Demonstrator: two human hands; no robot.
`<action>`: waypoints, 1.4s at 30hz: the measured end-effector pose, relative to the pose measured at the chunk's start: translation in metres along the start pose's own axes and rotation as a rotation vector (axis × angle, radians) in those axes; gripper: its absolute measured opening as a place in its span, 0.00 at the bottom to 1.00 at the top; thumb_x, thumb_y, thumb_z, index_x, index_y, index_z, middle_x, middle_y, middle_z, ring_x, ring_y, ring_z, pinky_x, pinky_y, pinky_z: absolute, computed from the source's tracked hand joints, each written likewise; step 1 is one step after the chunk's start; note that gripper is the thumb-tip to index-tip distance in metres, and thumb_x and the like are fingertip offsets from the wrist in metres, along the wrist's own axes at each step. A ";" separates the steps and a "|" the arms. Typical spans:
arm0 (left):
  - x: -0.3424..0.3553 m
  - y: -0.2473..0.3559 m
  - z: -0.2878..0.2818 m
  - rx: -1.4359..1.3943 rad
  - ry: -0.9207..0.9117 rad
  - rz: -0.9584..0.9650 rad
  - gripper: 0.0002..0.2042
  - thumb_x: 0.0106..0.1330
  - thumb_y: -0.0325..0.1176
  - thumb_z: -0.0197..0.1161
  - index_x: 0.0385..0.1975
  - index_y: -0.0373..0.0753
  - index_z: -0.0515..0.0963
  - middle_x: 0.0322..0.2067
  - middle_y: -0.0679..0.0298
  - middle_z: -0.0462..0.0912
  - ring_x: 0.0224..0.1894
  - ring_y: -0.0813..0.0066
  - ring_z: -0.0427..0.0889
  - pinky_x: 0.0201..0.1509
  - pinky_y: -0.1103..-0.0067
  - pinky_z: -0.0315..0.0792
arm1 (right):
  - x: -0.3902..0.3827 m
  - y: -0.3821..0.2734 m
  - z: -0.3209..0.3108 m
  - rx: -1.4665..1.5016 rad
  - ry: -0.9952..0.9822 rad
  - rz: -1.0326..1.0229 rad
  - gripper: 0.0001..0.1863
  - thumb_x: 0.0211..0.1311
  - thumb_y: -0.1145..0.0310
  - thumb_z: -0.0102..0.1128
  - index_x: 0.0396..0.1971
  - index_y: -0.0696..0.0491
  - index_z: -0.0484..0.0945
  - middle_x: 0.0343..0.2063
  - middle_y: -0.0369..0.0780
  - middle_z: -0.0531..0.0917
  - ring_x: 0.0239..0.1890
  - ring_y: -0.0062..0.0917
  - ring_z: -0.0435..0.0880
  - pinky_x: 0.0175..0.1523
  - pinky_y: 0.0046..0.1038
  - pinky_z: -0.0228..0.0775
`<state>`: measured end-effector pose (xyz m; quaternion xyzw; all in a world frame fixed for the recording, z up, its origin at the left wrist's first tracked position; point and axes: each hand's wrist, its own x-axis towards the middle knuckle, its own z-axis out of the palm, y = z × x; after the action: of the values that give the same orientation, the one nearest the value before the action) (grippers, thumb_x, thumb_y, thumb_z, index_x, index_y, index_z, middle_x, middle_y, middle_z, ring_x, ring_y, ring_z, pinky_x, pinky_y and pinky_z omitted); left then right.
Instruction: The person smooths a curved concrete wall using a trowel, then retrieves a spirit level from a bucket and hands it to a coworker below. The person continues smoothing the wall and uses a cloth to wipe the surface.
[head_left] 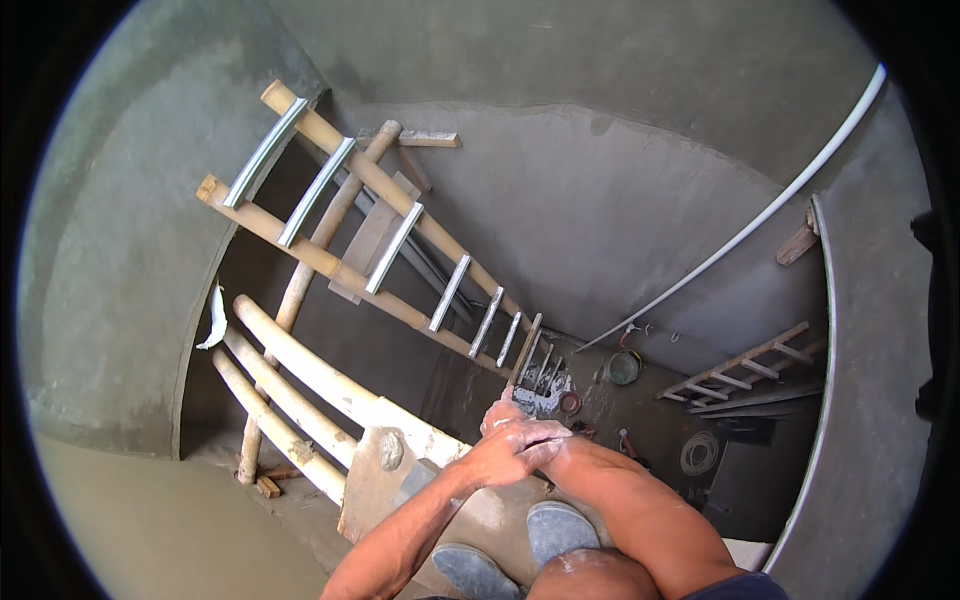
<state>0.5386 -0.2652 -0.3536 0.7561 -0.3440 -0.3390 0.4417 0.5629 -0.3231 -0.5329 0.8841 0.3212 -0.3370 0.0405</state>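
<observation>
My left hand lies across my right wrist, its fingers bent around it. Past it, my right hand shows pale dust and is partly covered; one finger stretches forward, and I make out no tool in it. Both hands are above the front edge of a mortar-stained board. On this board rest my feet in grey-blue shoes, beside a lump of mortar. A bamboo ladder with metal rungs slants up at the left, just beyond the hands.
Bamboo poles run beside the board. Far below lie a bucket, coiled cable and another ladder. A white pipe slants along the plastered wall. The board's edge drops into a deep shaft.
</observation>
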 end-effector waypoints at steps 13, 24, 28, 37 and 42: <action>0.026 -0.040 0.033 0.185 0.243 -0.043 0.09 0.77 0.36 0.66 0.36 0.39 0.82 0.34 0.55 0.84 0.47 0.50 0.85 0.83 0.46 0.54 | -0.026 -0.004 0.019 -0.106 0.092 0.058 0.17 0.76 0.58 0.59 0.55 0.44 0.91 0.52 0.39 0.93 0.60 0.34 0.90 0.72 0.74 0.60; 0.008 -0.007 0.046 0.204 0.284 -0.144 0.10 0.71 0.34 0.65 0.44 0.37 0.89 0.47 0.48 0.90 0.54 0.47 0.88 0.62 0.62 0.80 | -0.053 0.021 -0.016 -0.033 -0.072 -0.017 0.19 0.74 0.54 0.63 0.57 0.45 0.90 0.55 0.38 0.92 0.60 0.36 0.89 0.70 0.69 0.66; 0.011 -0.019 0.045 0.254 0.197 -0.255 0.11 0.73 0.36 0.64 0.46 0.39 0.90 0.48 0.50 0.91 0.55 0.48 0.88 0.64 0.62 0.80 | -0.037 0.012 0.011 0.058 0.030 0.001 0.17 0.72 0.57 0.65 0.54 0.45 0.92 0.53 0.37 0.93 0.58 0.37 0.90 0.68 0.63 0.71; 0.017 0.023 0.073 0.016 0.088 0.260 0.14 0.80 0.34 0.61 0.59 0.40 0.87 0.59 0.54 0.89 0.67 0.54 0.83 0.78 0.61 0.70 | -0.025 0.021 0.038 -0.010 0.145 0.045 0.14 0.71 0.59 0.64 0.48 0.47 0.93 0.48 0.42 0.93 0.54 0.40 0.92 0.63 0.60 0.76; 0.012 -0.045 0.047 0.495 0.208 -0.343 0.20 0.83 0.43 0.55 0.64 0.39 0.83 0.66 0.51 0.83 0.73 0.48 0.76 0.82 0.58 0.62 | -0.041 0.023 0.034 0.602 0.373 -0.031 0.14 0.70 0.59 0.61 0.46 0.47 0.90 0.55 0.48 0.89 0.62 0.44 0.87 0.63 0.55 0.78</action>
<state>0.5171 -0.2788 -0.4142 0.9182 -0.2364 -0.2356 0.2134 0.5340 -0.3734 -0.5368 0.8977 0.2227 -0.2499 -0.2864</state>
